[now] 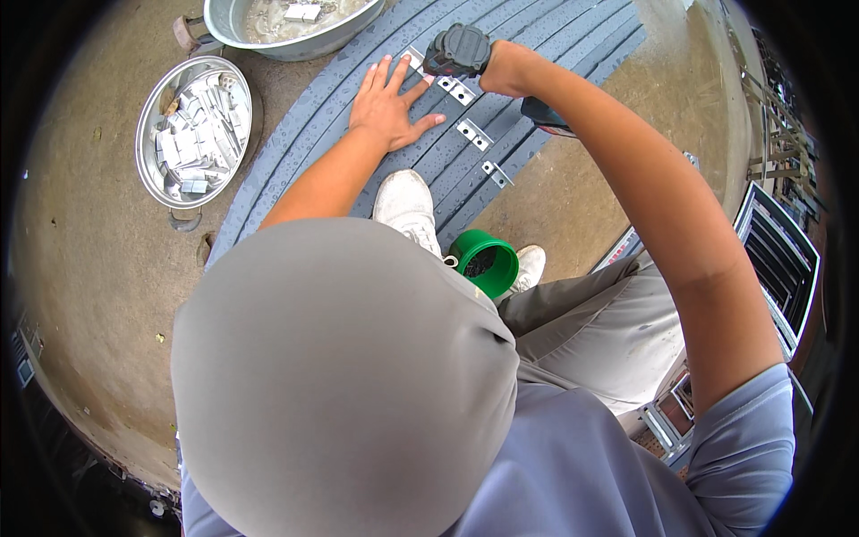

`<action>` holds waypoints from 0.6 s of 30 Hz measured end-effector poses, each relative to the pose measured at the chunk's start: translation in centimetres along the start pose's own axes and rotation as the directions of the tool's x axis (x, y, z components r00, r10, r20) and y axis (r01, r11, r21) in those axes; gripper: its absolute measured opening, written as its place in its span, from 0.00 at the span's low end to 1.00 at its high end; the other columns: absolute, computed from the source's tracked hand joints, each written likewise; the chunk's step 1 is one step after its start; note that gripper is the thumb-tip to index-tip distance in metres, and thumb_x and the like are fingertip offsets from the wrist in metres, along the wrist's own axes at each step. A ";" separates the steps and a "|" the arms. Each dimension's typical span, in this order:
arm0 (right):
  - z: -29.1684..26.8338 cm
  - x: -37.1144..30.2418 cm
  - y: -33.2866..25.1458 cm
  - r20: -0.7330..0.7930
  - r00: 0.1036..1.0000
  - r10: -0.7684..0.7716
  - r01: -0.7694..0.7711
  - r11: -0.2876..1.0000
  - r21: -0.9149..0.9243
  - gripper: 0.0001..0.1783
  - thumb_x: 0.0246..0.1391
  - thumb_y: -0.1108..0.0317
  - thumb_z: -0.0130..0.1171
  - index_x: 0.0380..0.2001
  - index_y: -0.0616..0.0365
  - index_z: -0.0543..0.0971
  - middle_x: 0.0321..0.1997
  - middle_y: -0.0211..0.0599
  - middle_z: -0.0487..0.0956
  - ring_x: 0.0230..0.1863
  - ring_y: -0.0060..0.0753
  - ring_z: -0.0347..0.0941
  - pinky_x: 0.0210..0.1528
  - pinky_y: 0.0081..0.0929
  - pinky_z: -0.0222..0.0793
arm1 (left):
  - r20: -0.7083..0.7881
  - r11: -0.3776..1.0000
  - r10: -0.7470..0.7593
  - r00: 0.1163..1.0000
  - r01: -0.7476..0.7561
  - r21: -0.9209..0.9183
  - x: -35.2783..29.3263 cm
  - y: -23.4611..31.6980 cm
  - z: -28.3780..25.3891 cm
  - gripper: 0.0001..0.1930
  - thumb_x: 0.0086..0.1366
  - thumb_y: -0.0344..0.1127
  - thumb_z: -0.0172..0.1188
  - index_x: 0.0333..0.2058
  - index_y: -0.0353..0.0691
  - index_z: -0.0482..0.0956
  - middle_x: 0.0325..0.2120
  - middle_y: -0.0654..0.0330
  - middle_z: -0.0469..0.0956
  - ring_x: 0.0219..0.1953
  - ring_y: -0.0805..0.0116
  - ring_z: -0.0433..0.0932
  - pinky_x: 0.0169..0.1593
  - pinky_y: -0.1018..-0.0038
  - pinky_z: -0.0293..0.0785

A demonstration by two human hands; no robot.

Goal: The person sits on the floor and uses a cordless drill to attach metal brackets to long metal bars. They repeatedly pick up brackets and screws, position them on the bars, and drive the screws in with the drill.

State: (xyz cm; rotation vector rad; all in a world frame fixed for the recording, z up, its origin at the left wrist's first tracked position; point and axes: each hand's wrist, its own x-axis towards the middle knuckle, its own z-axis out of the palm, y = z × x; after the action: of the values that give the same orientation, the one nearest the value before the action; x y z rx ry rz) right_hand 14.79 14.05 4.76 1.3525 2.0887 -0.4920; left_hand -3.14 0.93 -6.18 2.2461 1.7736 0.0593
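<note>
I had my left hand [385, 112] spread on grey slats [318, 134]. My right hand [506, 70] gripped a cordless drill [457, 51] near metal brackets [473, 134].

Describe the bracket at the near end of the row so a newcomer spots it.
Across the wet grey slatted panel, silvery brackets line up from the left hand toward the green bucket. The end bracket is the one closest to that bucket.

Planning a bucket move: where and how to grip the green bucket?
Probably the far rim of the green bucket, from above, thumb inside, fingers outside: its open mouth faces up, and white shoes crowd its left and right.
</note>
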 end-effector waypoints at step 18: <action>0.1 0.2 0.1 0.016 0.998 0.068 -0.069 0.995 0.067 0.17 0.49 0.64 0.55 0.27 0.67 0.87 0.29 0.55 0.85 0.36 0.50 0.86 0.42 0.43 0.79 | 0.039 0.999 -0.008 0.999 0.007 0.033 0.0 0.1 -0.3 0.42 0.66 0.81 0.39 0.72 0.69 0.63 0.78 0.58 0.46 0.79 0.53 0.41 0.80 0.59 0.36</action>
State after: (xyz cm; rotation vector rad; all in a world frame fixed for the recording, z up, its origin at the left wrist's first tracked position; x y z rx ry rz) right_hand 14.83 14.09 4.55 1.4500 2.0236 -0.5461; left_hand -3.14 0.98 -5.88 2.2472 1.7755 -0.0154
